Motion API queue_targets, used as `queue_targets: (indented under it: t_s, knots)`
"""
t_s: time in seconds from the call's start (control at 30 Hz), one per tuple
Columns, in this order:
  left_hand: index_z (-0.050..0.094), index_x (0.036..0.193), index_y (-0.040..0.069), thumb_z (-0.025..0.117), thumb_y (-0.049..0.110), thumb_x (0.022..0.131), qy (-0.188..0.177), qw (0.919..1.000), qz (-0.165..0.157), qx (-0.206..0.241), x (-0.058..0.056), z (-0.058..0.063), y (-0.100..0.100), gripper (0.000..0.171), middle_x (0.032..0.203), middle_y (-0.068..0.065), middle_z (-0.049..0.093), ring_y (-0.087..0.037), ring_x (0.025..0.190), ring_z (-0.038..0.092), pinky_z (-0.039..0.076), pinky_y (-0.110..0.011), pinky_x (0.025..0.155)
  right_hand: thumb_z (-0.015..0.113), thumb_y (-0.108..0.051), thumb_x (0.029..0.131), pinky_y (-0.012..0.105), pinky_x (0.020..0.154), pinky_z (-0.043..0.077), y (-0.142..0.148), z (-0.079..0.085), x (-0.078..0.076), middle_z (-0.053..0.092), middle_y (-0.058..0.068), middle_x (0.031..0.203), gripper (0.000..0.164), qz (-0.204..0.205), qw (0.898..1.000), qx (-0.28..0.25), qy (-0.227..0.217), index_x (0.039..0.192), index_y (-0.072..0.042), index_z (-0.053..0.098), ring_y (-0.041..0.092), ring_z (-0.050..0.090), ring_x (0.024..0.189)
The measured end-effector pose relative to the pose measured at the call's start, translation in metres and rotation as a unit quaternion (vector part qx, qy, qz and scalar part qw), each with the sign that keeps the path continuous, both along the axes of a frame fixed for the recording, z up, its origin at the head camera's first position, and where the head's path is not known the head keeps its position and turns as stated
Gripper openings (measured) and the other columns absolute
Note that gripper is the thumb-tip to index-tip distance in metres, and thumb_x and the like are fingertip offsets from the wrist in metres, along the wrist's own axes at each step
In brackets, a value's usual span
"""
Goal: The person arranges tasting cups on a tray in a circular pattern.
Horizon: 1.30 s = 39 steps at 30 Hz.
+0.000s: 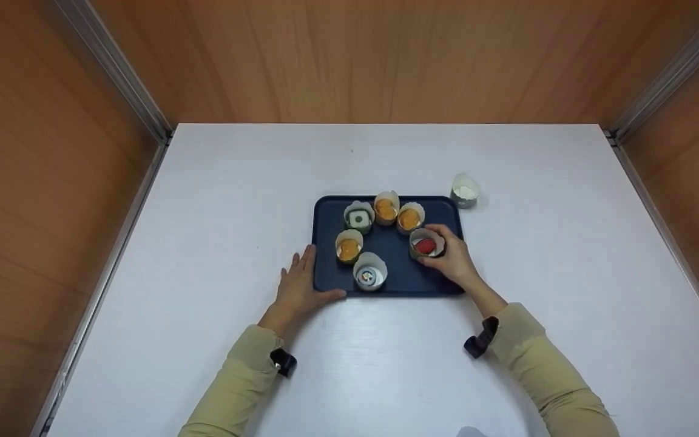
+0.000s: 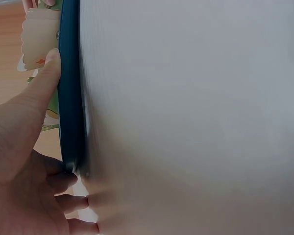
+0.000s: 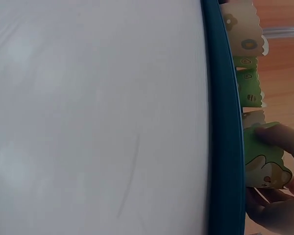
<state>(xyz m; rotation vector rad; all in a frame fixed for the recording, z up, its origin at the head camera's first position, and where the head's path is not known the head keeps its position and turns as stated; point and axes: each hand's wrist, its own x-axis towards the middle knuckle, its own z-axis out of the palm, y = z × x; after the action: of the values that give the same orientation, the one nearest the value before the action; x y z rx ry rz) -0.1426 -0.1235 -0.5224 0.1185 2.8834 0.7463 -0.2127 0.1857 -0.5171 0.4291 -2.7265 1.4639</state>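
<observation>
A dark blue tray [image 1: 398,267] lies on the white table. My left hand [image 1: 298,288] rests at its front-left corner, thumb along the front edge and fingers spread along the left side. Near the tray's right side, my right hand [image 1: 455,261] grips a paper baking cup [image 3: 264,164] with a green, animal-printed wall and a red piece [image 1: 425,246] inside. Three cups hold orange pieces: two at the back [image 1: 386,209] and one at the left [image 1: 348,247]. Another cup [image 1: 359,217] has a green-and-white square piece, and the front cup [image 1: 369,273] a round bluish one.
One more pale paper cup [image 1: 465,191] stands on the table just outside the tray's back-right corner. Wooden panels [image 1: 349,60] wall the table at the back and both sides. A small grey object [image 1: 469,431] shows at the bottom edge of the head view.
</observation>
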Motion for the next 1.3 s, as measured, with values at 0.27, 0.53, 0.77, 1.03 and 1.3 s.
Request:
queue_targets:
  t_s: [0.27, 0.53, 0.77, 1.03, 1.3]
  knots:
    - [0.009, 0.143, 0.005, 0.064, 0.065, 0.063, 0.002, 1.0000, 0.000, 0.000, 0.000, 0.000, 0.000, 0.113, 0.146, -0.012, 0.013, -0.035, 0.131, 0.011, 0.013, -0.055, 0.101, 0.077, -0.001, 0.063, 0.040, 0.093, 0.034, -0.004, -0.001, -0.001, 0.054, 0.015, 0.117, 0.063, -0.006, 1.000, -0.012, 0.003, 0.119, -0.002, 0.049, 0.028, 0.047, 0.110]
    - [0.011, 0.142, 0.003, 0.064, 0.066, 0.062, 0.013, 0.9999, 0.000, 0.006, 0.001, 0.000, 0.000, 0.115, 0.146, -0.013, 0.015, -0.036, 0.131, 0.012, 0.013, -0.056, 0.101, 0.079, -0.006, 0.063, 0.039, 0.088, 0.038, -0.007, -0.002, 0.001, 0.054, 0.017, 0.114, 0.065, -0.010, 1.000, -0.002, -0.002, 0.120, -0.002, 0.047, 0.028, 0.049, 0.105]
    - [0.009, 0.143, 0.005, 0.064, 0.066, 0.062, 0.006, 0.9999, 0.007, 0.011, 0.002, 0.001, 0.000, 0.115, 0.146, -0.012, 0.014, -0.034, 0.132, 0.011, 0.011, -0.054, 0.102, 0.077, -0.004, 0.066, 0.037, 0.074, 0.046, -0.004, 0.004, 0.003, 0.054, 0.018, 0.113, 0.065, 0.010, 0.999, -0.031, -0.010, 0.122, 0.002, 0.044, 0.027, 0.054, 0.092]
    - [0.009, 0.143, 0.005, 0.064, 0.065, 0.063, 0.006, 0.9999, 0.008, 0.005, 0.003, 0.001, -0.001, 0.114, 0.146, -0.013, 0.014, -0.034, 0.132, 0.011, 0.012, -0.054, 0.102, 0.076, -0.006, 0.067, 0.043, 0.083, 0.045, 0.008, 0.014, 0.007, 0.053, 0.021, 0.116, 0.063, 0.013, 0.999, -0.041, -0.010, 0.121, 0.003, 0.045, 0.031, 0.051, 0.104]
    - [0.009, 0.142, 0.004, 0.065, 0.064, 0.063, 0.009, 0.9999, 0.008, 0.007, 0.003, 0.002, -0.002, 0.114, 0.146, -0.012, 0.014, -0.035, 0.131, 0.011, 0.012, -0.055, 0.102, 0.074, -0.006, 0.070, 0.045, 0.085, 0.042, 0.022, 0.022, 0.006, 0.049, 0.021, 0.120, 0.059, -0.009, 0.998, -0.063, -0.001, 0.121, 0.003, 0.046, 0.032, 0.047, 0.108]
